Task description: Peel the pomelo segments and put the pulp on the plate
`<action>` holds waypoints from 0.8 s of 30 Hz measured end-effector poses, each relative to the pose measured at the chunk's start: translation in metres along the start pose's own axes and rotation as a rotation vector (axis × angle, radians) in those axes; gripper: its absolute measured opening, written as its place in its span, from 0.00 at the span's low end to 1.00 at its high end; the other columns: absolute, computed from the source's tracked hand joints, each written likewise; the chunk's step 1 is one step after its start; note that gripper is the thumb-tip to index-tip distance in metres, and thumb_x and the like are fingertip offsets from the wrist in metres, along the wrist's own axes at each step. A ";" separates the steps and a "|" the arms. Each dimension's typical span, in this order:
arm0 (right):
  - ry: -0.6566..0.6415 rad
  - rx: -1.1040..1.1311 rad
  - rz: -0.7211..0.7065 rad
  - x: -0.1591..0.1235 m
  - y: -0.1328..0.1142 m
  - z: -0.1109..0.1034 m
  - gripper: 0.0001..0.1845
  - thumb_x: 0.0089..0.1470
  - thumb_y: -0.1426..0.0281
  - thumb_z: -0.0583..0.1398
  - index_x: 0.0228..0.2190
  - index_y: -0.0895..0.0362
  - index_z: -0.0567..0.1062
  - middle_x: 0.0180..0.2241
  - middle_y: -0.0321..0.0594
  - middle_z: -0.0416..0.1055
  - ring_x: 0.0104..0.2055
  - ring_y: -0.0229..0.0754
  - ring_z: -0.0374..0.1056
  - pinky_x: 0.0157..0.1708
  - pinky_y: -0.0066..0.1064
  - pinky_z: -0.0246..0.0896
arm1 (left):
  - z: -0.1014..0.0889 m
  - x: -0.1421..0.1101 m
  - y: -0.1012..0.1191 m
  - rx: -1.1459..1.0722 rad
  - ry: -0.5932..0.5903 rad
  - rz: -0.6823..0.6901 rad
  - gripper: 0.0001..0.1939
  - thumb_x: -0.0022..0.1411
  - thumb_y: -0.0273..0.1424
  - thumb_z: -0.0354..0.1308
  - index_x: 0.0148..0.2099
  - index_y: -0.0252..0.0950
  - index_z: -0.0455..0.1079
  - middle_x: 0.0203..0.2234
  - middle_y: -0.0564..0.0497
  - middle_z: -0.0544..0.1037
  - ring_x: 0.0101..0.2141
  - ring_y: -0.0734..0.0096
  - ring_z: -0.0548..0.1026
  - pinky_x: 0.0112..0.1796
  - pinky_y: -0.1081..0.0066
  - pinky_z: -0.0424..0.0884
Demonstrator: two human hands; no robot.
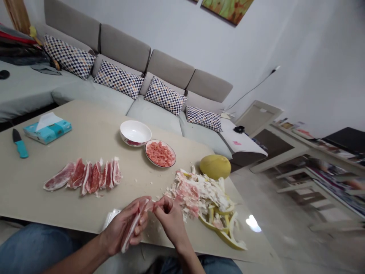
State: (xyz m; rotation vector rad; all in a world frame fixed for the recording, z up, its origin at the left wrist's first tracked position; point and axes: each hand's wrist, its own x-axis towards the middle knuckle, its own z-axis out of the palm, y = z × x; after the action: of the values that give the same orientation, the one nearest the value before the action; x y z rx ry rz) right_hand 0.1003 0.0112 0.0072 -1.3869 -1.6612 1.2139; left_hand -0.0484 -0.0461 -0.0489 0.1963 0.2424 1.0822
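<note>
At the near edge of the pale tabletop, a pomelo segment in the curled left hand, with the right hand pinched on its tip. Just right, heaped peel and pith; leftward, a row of pink segments. Farther, a plate of pink pulp beside a white bowl, whole pomelo rightward, knife and tissue packet leftward. Beyond, a grey sofa with checked cushions, a pale wall and painting; rightward, glossy floor and pale furniture.
</note>
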 end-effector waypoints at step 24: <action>-0.002 0.093 -0.065 -0.017 0.005 0.008 0.12 0.53 0.60 0.63 0.30 0.57 0.75 0.26 0.39 0.72 0.28 0.40 0.67 0.29 0.30 0.65 | 0.007 0.006 0.003 0.555 0.189 0.192 0.14 0.65 0.40 0.55 0.43 0.33 0.70 0.34 0.47 0.76 0.33 0.66 0.76 0.41 0.63 0.72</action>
State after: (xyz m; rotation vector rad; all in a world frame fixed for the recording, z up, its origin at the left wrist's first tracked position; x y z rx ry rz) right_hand 0.0985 -0.0070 0.0010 -1.2666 -1.6181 1.2396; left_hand -0.0462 -0.0403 -0.0421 0.6245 0.7059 1.2060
